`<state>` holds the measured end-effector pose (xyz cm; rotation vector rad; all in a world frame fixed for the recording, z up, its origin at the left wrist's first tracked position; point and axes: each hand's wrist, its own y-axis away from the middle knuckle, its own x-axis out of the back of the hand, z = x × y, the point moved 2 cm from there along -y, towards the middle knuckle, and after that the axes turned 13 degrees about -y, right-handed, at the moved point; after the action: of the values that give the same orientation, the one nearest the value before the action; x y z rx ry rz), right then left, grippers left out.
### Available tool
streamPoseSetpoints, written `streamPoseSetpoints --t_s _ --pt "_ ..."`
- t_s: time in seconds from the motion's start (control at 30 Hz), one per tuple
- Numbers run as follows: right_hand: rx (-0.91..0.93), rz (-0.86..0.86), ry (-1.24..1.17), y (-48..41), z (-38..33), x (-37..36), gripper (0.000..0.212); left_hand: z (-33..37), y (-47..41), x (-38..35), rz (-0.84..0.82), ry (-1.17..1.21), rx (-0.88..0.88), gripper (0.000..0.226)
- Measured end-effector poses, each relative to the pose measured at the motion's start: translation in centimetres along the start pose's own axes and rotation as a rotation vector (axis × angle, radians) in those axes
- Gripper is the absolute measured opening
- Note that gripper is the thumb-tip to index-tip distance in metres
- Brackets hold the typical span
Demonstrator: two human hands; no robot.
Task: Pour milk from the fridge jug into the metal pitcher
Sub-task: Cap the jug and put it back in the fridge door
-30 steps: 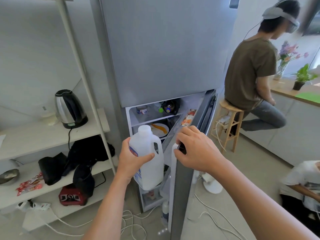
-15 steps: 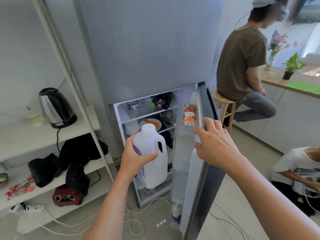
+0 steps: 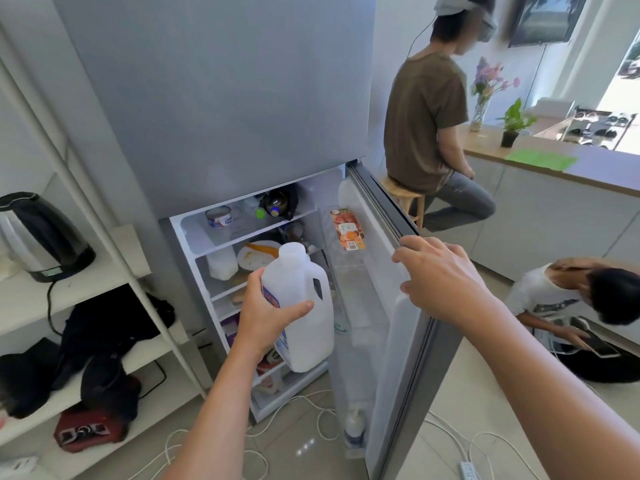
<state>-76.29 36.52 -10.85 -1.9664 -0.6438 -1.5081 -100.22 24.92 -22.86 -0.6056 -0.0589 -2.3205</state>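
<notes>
1. Grips the milk jug (image 3: 304, 306) in the left hand (image 3: 268, 317), thumb across the near face and fingers wrapped round the left side. Carries it upright, probably so nothing slops (white cap (image 3: 292, 250) seemingly in place).
2. Holds it just in front of the open fridge (image 3: 214, 98), level with the middle shelves and touching nothing but the hand. Cannot say from this alone whether it is coming out or going in. Taken as the fetching step.
3. Rests the right hand (image 3: 440, 282) on the top edge of the fridge door (image 3: 408, 358), to the right of the jug, fingers spread and nearly straight, with nothing held. Presumably steadies the door, or stands ready to swing it.
4. Looks like milky white plastic, squarish in the body and narrowing to a short neck. Shows a moulded handle slot (image 3: 317, 289) on the right side and a blue-and-red label (image 3: 272, 301) on the left face, half hidden under the palm. Reads as evenly white all the way up, so the fill level cannot be told. Appears heavy enough to want that full wrap.
5. No metal pitcher anywhere in view, so pouring not yet begun.
</notes>
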Motion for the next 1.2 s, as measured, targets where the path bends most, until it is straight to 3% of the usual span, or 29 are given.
streamPoseSetpoints --t_s 0.13,0.27,0.4,0.53,0.67,0.8,0.93,1.07,1.2 --pt "0.036 0.11 -0.35 0.8 -2.0 0.3 0.043 -0.5 -0.2 -0.4 -0.022 0.002 0.0 0.094" --pt "0.05 -0.041 -0.628 0.9 -4.8 -4.3 0.043 -1.1 0.0 -1.0 -0.059 0.003 0.003 0.092" --pt "-0.135 -0.231 -0.788 -0.2 -4.8 -10.6 0.061 -2.3 0.2 -2.0 -0.119 -0.011 0.008 0.092" --pt "-0.257 -0.289 -0.933 -1.2 -3.6 -14.2 0.048 -4.4 0.6 -3.3 -0.163 -0.059 0.051 0.096" --pt "-0.311 -0.375 -0.945 -2.0 -1.8 -16.9 0.025 -6.6 1.0 -5.4 -0.243 -0.095 0.068 0.09" --pt "-0.289 -0.446 -0.852 -2.5 0.1 -19.8 0.02 -8.8 1.1 -7.9 -0.337 -0.149 0.112 0.092" --pt "-0.254 -0.475 -0.793 -2.5 2.2 -22.9 0.026 -11.0 0.6 -10.5 -0.421 -0.238 0.125 0.093" --pt "-0.249 -0.407 -0.769 -1.8 4.4 -27.0 0.018 -13.0 -0.8 -13.8 -0.506 -0.387 0.069 0.095" --pt "-0.325 -0.341 -0.755 -1.0 6.5 -31.5 0.031 -15.3 -2.1 -17.4 -0.586 -0.481 0.011 0.097"
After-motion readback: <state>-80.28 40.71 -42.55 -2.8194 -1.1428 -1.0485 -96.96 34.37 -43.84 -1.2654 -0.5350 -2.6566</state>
